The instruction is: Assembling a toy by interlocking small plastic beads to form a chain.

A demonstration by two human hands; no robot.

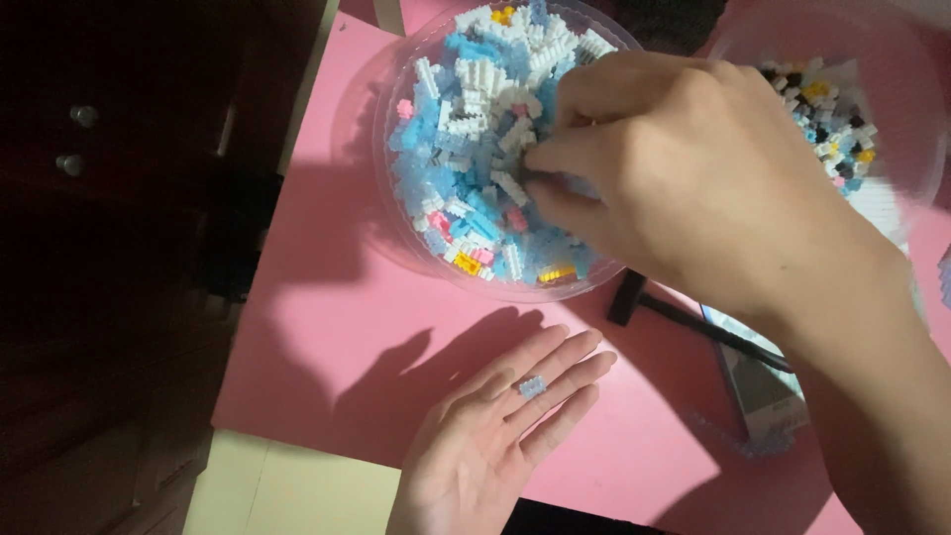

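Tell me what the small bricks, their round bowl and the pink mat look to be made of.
Small bricks: likely hard moulded plastic, some translucent blue, others opaque white, pink, yellow. Round bowl: clear, thin plastic by its see-through wall and soft glare. Pink mat: matte sheet, maybe foam or card; cannot tell.

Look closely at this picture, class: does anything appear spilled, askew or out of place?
Nothing is spilled. The bricks stay inside both clear bowls. One pale blue brick lies apart on the open left hand, while the right hand reaches into the nearer bowl.
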